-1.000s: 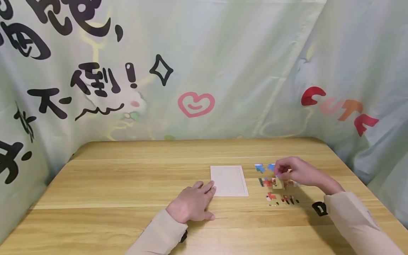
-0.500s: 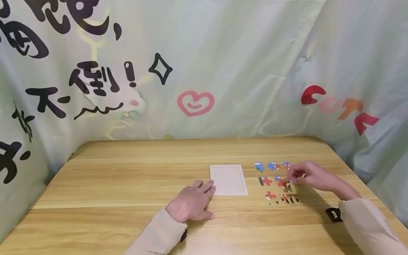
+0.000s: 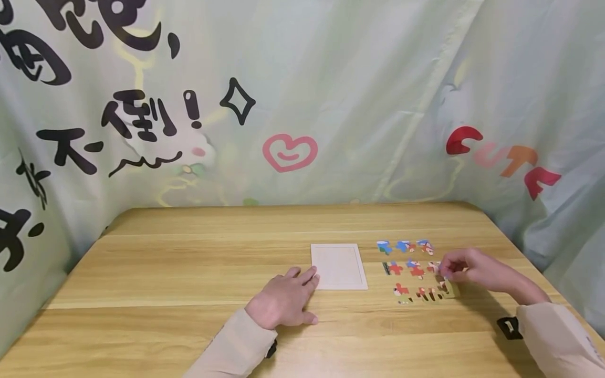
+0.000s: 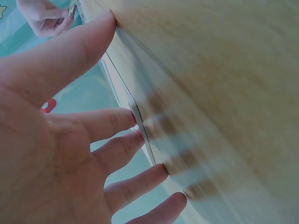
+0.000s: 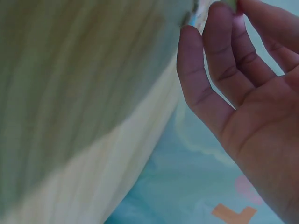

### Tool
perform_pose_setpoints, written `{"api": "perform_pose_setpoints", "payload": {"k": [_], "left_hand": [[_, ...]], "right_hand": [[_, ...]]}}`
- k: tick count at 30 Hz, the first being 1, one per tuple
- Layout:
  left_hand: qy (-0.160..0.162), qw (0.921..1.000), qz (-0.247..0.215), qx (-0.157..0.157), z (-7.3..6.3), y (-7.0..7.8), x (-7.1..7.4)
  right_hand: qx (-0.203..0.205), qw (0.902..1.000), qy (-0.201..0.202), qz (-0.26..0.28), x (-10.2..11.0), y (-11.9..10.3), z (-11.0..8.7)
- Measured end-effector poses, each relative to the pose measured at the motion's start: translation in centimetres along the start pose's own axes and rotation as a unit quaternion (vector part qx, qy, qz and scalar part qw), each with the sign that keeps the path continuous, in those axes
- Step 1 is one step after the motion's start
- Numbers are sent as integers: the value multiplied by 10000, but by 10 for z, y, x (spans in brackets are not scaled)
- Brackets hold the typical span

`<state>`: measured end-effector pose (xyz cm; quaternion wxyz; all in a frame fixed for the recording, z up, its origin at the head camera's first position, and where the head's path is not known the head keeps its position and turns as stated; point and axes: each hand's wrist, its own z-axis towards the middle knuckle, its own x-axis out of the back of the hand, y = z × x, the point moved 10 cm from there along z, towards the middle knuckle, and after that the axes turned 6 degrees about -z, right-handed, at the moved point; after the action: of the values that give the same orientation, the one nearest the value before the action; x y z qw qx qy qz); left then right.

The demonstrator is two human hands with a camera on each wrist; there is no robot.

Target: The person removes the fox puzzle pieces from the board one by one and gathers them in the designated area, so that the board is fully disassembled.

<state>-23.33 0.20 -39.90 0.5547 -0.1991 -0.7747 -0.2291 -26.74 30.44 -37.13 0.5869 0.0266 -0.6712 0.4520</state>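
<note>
In the head view my left hand (image 3: 285, 300) lies with fingers spread, its fingertips at the left edge of a square white puzzle tray (image 3: 337, 268). The left wrist view shows those fingertips (image 4: 133, 119) touching the tray's rim and the table. My right hand (image 3: 484, 272) pinches a jigsaw piece (image 3: 452, 289), mostly yellow-green, at the right end of the bottom row of loose pieces. In the right wrist view only a sliver of that piece (image 5: 231, 4) shows between thumb and fingers. Whether it touches the table I cannot tell.
Loose jigsaw pieces lie in rows right of the tray: a blue one (image 3: 384, 247) in the top row, a red one (image 3: 394, 269) in the middle row, and a red-and-green one (image 3: 402, 293) below. A printed curtain (image 3: 359, 105) hangs behind the wooden table (image 3: 189, 262).
My right hand has moved right and toward me with the pinched jigsaw piece, from over the middle row to the bottom row's right end. My left hand has stayed at the tray.
</note>
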Motion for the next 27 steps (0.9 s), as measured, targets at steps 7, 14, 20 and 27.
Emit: {"api": "perform_pose_setpoints", "payload": {"k": [7, 14, 20, 27], "left_hand": [[19, 10000, 18, -5, 0, 0, -1], [4, 10000, -8, 23, 0, -1, -1], [84, 9997, -230, -24, -2, -1, -1], [457, 9905, -1215, -445, -10, -10, 11]], "right_hand": [[-176, 9998, -119, 23, -3, 9, -4], [-188, 9995, -255, -12, -5, 14, -5], [-250, 9995, -36, -165, 3, 14, -5], [-610, 9809, 1356, -1256, 34, 7, -9]]}}
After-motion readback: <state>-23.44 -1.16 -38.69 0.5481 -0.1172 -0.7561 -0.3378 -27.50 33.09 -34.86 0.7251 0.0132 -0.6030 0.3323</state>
